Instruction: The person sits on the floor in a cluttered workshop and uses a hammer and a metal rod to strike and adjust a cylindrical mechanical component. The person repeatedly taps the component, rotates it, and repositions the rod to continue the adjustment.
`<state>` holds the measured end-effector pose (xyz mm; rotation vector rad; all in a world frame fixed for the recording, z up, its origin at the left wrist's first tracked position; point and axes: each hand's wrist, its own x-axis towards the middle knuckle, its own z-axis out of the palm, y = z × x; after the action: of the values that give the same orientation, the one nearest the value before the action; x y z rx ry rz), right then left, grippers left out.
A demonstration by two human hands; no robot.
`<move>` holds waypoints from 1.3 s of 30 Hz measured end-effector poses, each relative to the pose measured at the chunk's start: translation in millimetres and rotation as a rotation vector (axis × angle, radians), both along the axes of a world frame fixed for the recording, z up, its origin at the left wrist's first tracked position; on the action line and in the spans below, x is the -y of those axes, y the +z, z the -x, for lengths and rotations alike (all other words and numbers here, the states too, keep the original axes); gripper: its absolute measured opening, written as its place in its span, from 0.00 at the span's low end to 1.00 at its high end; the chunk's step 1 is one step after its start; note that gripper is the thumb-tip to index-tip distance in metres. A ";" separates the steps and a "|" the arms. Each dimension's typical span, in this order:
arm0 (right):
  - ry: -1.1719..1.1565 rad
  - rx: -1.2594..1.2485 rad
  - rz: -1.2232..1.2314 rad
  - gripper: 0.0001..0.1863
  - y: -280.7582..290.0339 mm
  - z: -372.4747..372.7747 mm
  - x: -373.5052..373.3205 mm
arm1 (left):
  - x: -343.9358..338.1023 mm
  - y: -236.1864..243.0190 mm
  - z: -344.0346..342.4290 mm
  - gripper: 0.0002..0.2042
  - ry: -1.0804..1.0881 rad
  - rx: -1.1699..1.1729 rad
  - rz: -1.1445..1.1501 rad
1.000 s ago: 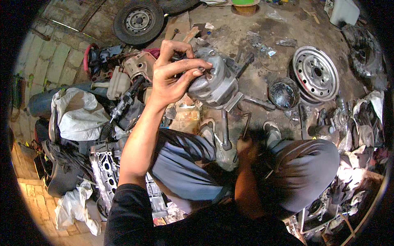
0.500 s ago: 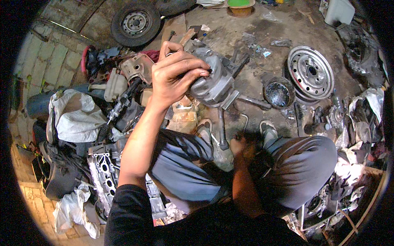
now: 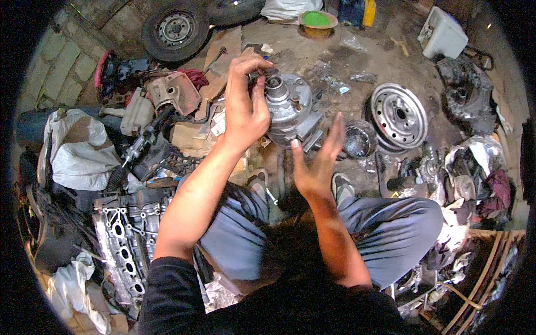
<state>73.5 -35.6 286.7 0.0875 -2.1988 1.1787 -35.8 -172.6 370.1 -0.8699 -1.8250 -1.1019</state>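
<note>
In front of me stands a grey cast-metal unit (image 3: pixel 290 106), round like a compressor, with a raised hub on its upper face. My left hand (image 3: pixel 245 103) is at its left side, fingers bent over and thumb drawn in beside the hub. What lies between those fingers, if anything, is dark and too small to name. At the near right of the unit is my right hand (image 3: pixel 318 164), fingers stretched and thumb apart. Its thumb tip reaches the lower body of the unit; I cannot tell whether it presses on it.
A steel wheel rim (image 3: pixel 398 114) and a dark round bowl (image 3: pixel 359 139) lie to the right. On the left are a cylinder head (image 3: pixel 120 240), a white sack (image 3: pixel 84 156) and assorted car parts. A tyre (image 3: pixel 176 30) and a green-topped tub (image 3: pixel 317 23) are farther back.
My right hand has risen from low between my legs to the unit, its fingers now spread. The left hand has shifted beside the hub, and the unit's hub face now shows. The view has shifted.
</note>
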 end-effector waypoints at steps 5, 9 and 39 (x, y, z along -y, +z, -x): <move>0.007 0.090 -0.007 0.56 -10.4 5.6 12.3 | -8.1 20.2 -4.2 0.11 -0.306 0.201 -0.380; -0.019 0.147 -0.011 0.57 -14.4 4.0 16.2 | -3.4 30.1 -16.1 0.07 -0.368 0.338 -0.141; -0.009 0.145 -0.025 0.58 -23.6 5.4 16.0 | -6.8 26.8 -15.6 0.14 -0.432 0.230 0.133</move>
<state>68.0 -51.6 263.1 0.0021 -2.3377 1.1852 -20.2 -165.8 396.9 -1.3052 -1.9672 -1.4063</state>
